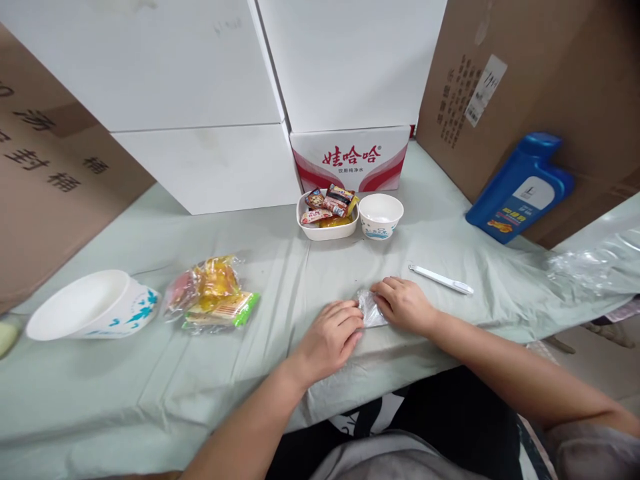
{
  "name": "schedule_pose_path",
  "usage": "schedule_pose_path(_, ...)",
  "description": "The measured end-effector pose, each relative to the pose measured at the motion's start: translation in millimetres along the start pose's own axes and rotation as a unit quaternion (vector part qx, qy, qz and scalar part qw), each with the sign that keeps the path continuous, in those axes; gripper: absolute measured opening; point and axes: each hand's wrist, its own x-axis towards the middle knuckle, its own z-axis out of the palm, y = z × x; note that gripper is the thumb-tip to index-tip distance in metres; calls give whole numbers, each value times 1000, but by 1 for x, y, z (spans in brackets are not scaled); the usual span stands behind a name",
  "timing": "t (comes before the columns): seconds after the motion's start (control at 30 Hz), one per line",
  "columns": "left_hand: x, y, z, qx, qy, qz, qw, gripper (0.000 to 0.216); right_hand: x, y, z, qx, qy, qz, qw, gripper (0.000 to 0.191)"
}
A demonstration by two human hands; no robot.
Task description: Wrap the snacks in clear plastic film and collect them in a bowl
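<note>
A small crumpled piece of clear plastic film (pixel 371 311) lies on the cloth near the table's front edge, between my two hands. My left hand (pixel 330 337) rests at its left side with the fingers curled in on it. From the right, my right hand (pixel 405 305) has its fingers bent over the film's other side. Whether anything is inside the film, I cannot tell. To the right of my right hand lies a white utility knife (pixel 441 279). Beyond the hands stand a white paper bowl (pixel 381 217) and a white tray (pixel 327 233) with several wrapped snacks.
On the left are a large white paper bowl (pixel 95 307), tilted in view, and a pile of clear-wrapped snacks (pixel 215 293). A blue bottle (pixel 525 187) leans by a cardboard box (pixel 500 80) at right. White boxes (pixel 210 167) line the back; another cardboard box (pixel 55 160) is at left.
</note>
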Motion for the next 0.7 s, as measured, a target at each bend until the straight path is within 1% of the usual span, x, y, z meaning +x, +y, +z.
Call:
schedule_pose_path(0.07, 1, 1, 2, 17, 19, 22, 999, 23, -1, -1, 3, -3, 8, -5, 1000, 20)
schedule_pose_path(0.1, 1, 2, 3, 29, 12, 32, 999, 26, -2, -1, 3, -2, 8, -8, 1000, 20)
schedule_pose_path(0.17, 2, 2, 6, 52, -35, 32, 997, 32, -2, 2, 1, -7, 6, -8, 1000, 19)
schedule_pose_path(0.23, 3, 1, 8, 65, -82, 5, 994, 38, -1, 8, -4, -27, 11, 10, 1000, 18)
schedule_pose_path(0.33, 4, 1, 10, 61, -106, -19, 992, 39, -3, 16, -15, -57, 64, 64, 994, 18)
schedule_pose_path(0.37, 4, 1, 10, 58, -107, -21, 992, 40, -5, 16, -18, -49, 86, 64, 993, 19)
schedule_pose_path(0.4, 4, 1, 9, 56, -107, -19, 992, 40, -8, 15, -21, -30, 100, 46, 993, 20)
schedule_pose_path(0.43, 4, 1, 9, 55, -106, -17, 993, 41, -11, 11, -22, -2, 102, 10, 995, 21)
schedule_pose_path(0.5, 4, 1, 8, 55, -97, -13, 994, 39, -19, 0, -20, 55, 72, -75, 993, 27)
schedule_pose_path(0.53, 4, 0, 8, 54, -84, -12, 995, 35, -23, -5, -17, 73, 55, -105, 990, 29)
schedule_pose_path(0.57, 3, -1, 7, 55, -67, -13, 996, 30, -27, -10, -13, 82, 43, -121, 988, 30)
schedule_pose_path(0.63, 0, -5, 5, 57, -23, -22, 998, 19, -33, -14, -7, 83, 42, -125, 988, 26)
schedule_pose_path(0.7, -2, -8, 3, 58, 10, -30, 998, 15, -36, -10, -6, 79, 48, -122, 988, 23)
